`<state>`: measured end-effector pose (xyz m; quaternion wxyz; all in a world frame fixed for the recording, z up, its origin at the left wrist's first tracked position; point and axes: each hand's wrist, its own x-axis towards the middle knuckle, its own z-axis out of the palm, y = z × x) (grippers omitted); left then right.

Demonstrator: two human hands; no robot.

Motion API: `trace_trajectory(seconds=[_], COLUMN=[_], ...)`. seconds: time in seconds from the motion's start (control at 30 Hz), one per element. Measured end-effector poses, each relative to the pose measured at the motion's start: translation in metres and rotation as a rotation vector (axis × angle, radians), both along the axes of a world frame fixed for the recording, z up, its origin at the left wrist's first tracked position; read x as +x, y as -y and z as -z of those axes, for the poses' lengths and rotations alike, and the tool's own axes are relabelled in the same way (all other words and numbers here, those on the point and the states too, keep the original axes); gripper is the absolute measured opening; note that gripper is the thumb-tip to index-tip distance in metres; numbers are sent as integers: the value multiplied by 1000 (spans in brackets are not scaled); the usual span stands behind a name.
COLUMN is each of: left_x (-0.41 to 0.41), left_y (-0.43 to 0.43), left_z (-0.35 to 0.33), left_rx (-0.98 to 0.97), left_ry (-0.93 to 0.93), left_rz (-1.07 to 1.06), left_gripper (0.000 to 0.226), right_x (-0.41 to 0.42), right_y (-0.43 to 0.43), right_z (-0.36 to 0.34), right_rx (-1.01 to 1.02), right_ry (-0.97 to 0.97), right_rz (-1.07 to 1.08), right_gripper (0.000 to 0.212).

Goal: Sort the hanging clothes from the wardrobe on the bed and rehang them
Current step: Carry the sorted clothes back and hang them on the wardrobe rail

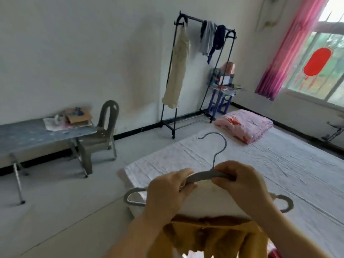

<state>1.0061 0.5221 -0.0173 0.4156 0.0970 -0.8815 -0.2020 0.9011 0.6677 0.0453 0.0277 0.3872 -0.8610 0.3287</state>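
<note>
A grey hanger (203, 175) is held up over the near end of the bed (279, 174), hook pointing away. My left hand (167, 192) grips its left shoulder and my right hand (240, 181) grips the right shoulder close to the neck. A mustard-yellow garment (214, 237) hangs below my forearms, under the hanger. Against the far wall stands a black clothes rack (175, 75) with a cream garment (177, 71) at its left end, and a grey garment (207, 38) and a dark blue garment (219, 38) bunched at the right.
A folded pink quilt (245, 125) lies at the bed's far end. A grey plastic chair (100, 136) and a low table (28, 136) with papers stand to the left. A cluttered blue stool (221, 97) sits behind the rack. Pink curtain (290, 53) and window are at right.
</note>
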Motion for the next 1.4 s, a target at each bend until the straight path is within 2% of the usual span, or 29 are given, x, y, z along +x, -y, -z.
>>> trace_trajectory(seconds=[0.13,0.27,0.43,0.57,0.73,0.83,0.93,1.13,1.27,1.4], left_x=[49,96,152,189,245,283,325,420,487,550], left_y=[68,138,222,278,327,345,366,418,459,498], left_z=[-22,-32,-45,-58,-71,-73,-73,-70,-75,-84], left_rx=[-87,-88,-124,-119,-85,-52,-91,-149,-129,-148], left_ry=[-3,-25,-28,-21,-2,6,50,35,4,-75], left_rz=[-225,-366,-614,-839,-1089,-1205,-1323,-1493,-1602,-1695], left_gripper=[33,35,32,40,40,42,40,35,35,36], right_x=[26,43,69,98,146,186,234,338,412,487], right_y=[88,176,298,392,490,540,584,664,716,759], right_z=[-3,1,7,-6,-24,-24,-23,-25,-37,-52], right_rx=[-86,-136,-187,-259,-397,-489,-584,-652,-715,-780], right_ry=[-57,-108,-157,-183,-392,-474,-517,-635,-650,-568], right_rz=[-190,-372,-592,-797,-1064,-1169,-1253,-1393,-1461,-1513], right_gripper=[37,34,38,41,44,42,32,34,35,40])
